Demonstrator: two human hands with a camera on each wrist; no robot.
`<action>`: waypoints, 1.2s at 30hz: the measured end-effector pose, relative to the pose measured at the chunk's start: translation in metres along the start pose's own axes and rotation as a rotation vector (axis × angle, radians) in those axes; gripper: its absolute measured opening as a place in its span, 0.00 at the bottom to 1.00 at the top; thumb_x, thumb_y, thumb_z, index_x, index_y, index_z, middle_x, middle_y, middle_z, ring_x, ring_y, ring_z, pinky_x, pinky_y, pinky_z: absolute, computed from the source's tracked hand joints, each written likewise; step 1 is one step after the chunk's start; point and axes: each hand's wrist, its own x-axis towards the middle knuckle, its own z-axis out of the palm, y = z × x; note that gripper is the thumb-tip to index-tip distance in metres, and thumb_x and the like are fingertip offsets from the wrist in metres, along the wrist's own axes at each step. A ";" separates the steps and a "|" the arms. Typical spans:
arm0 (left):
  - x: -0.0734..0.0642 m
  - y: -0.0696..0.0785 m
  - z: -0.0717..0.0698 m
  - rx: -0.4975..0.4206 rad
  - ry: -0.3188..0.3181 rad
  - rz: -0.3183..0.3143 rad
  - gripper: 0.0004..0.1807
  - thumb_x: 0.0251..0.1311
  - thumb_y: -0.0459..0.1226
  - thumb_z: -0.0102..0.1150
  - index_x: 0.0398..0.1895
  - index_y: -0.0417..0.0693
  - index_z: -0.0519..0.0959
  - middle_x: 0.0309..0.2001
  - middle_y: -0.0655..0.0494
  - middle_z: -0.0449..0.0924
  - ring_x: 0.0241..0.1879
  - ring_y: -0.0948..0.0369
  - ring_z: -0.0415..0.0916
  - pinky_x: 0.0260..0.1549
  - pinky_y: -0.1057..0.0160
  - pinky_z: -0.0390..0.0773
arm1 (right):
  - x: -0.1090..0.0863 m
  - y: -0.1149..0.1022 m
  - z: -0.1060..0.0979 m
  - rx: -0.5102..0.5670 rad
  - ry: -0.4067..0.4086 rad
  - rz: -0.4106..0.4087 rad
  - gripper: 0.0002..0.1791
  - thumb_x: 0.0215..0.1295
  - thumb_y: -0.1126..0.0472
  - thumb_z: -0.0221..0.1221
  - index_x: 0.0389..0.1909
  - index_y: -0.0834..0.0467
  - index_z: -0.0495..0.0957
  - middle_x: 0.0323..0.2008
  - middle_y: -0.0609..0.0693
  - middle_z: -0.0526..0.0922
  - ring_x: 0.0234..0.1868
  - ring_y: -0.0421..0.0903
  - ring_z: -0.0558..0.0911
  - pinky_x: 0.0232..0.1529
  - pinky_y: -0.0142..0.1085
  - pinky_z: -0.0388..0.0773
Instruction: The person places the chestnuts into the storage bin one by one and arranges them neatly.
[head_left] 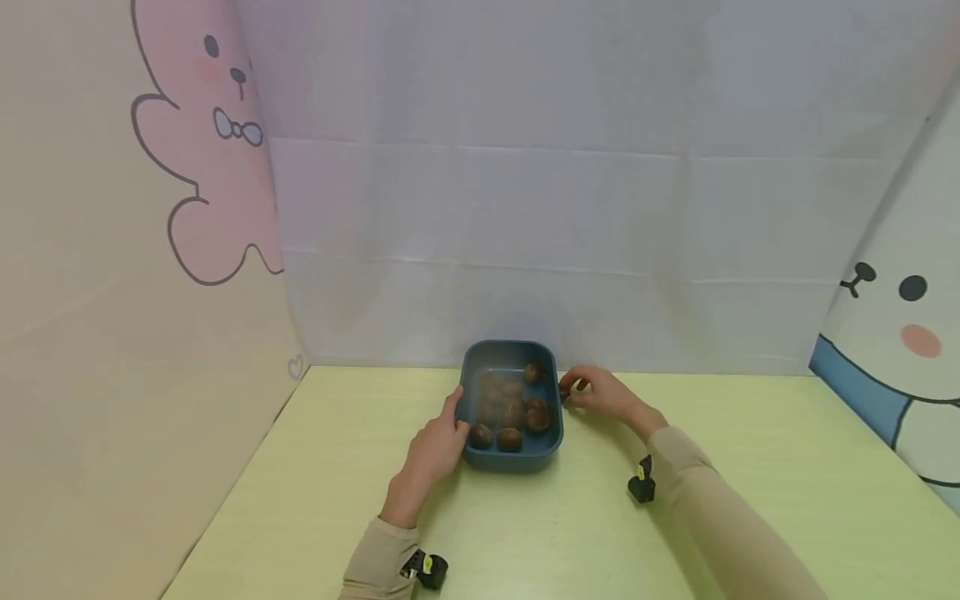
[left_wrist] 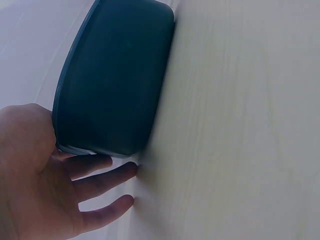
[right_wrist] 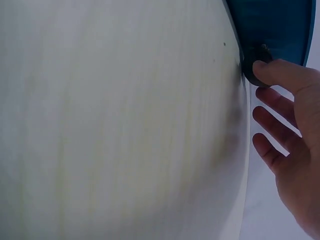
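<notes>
A dark blue rectangular plastic container (head_left: 517,462) stands on the table near the back wall. Several brown chestnuts (head_left: 510,440) lie inside it, some blurred. At its left side my left hand (head_left: 435,450) holds the wall, thumb by the rim; in the left wrist view its other fingers (left_wrist: 102,182) spread below the container's end. Just outside the right wall, my right hand (head_left: 609,396) pinches one dark chestnut (right_wrist: 254,67) between thumb and forefinger. That chestnut is against or very close to the container's outer side; the remaining right fingers are loosely bent.
The pale yellow table (head_left: 315,483) reaches back to a white cloth wall (head_left: 480,208). Side cloths printed with a pink bear (head_left: 217,183) and a white animal face (head_left: 892,333) stand left and right. Small black devices (head_left: 641,483) are worn near both wrists.
</notes>
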 end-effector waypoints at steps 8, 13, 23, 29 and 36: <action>0.000 0.001 0.001 -0.003 0.004 0.002 0.32 0.71 0.38 0.41 0.79 0.51 0.53 0.13 0.59 0.59 0.12 0.63 0.52 0.12 0.65 0.54 | 0.000 -0.001 0.003 0.005 -0.025 0.016 0.15 0.55 0.65 0.69 0.44 0.60 0.80 0.41 0.55 0.84 0.42 0.50 0.81 0.47 0.46 0.78; 0.000 0.003 0.002 0.010 0.007 0.008 0.32 0.71 0.38 0.41 0.79 0.50 0.54 0.14 0.58 0.59 0.13 0.62 0.53 0.13 0.65 0.55 | -0.008 -0.002 -0.002 0.003 0.041 0.040 0.15 0.56 0.65 0.68 0.45 0.61 0.80 0.43 0.55 0.84 0.42 0.51 0.81 0.46 0.47 0.78; -0.001 0.000 0.002 0.014 0.016 -0.001 0.33 0.71 0.39 0.41 0.79 0.51 0.54 0.14 0.58 0.59 0.12 0.62 0.53 0.13 0.65 0.55 | -0.024 -0.025 -0.017 0.025 0.190 0.049 0.14 0.60 0.59 0.68 0.47 0.54 0.82 0.45 0.50 0.85 0.43 0.51 0.81 0.38 0.33 0.74; 0.000 -0.002 0.002 -0.008 0.006 -0.012 0.33 0.71 0.39 0.41 0.79 0.52 0.53 0.14 0.58 0.60 0.12 0.62 0.54 0.13 0.65 0.56 | -0.030 -0.044 -0.018 0.047 0.201 0.026 0.15 0.60 0.56 0.69 0.47 0.52 0.82 0.44 0.48 0.85 0.44 0.55 0.81 0.40 0.38 0.74; 0.001 -0.002 0.002 -0.010 0.009 0.015 0.33 0.72 0.38 0.41 0.79 0.50 0.52 0.13 0.59 0.60 0.11 0.63 0.53 0.12 0.65 0.55 | -0.039 -0.068 -0.010 0.049 0.196 0.009 0.15 0.61 0.55 0.68 0.48 0.51 0.82 0.44 0.44 0.84 0.44 0.45 0.78 0.43 0.46 0.75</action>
